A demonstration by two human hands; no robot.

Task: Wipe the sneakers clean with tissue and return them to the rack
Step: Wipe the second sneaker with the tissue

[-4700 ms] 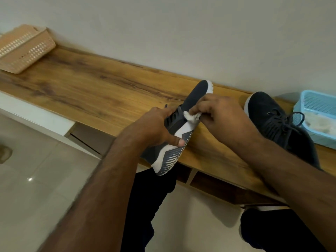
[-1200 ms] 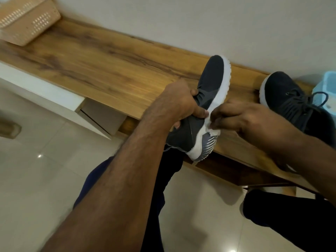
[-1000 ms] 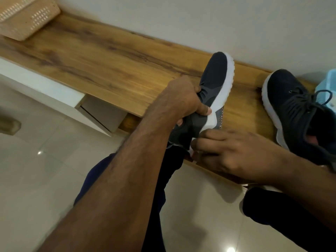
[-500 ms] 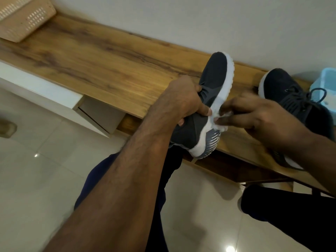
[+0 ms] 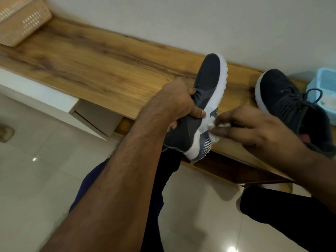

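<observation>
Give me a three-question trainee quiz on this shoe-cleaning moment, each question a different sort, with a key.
1. True or false: the left hand grips the tilted sneaker.
2. Multiple choice: the tissue touches the sneaker's A) laces B) white sole edge C) toe tip.
3. Fill in: the second sneaker stands on the wooden shelf beside a blue ____.

Key: 1 true; 2 B, the right hand presses it there; 3 basket.
</observation>
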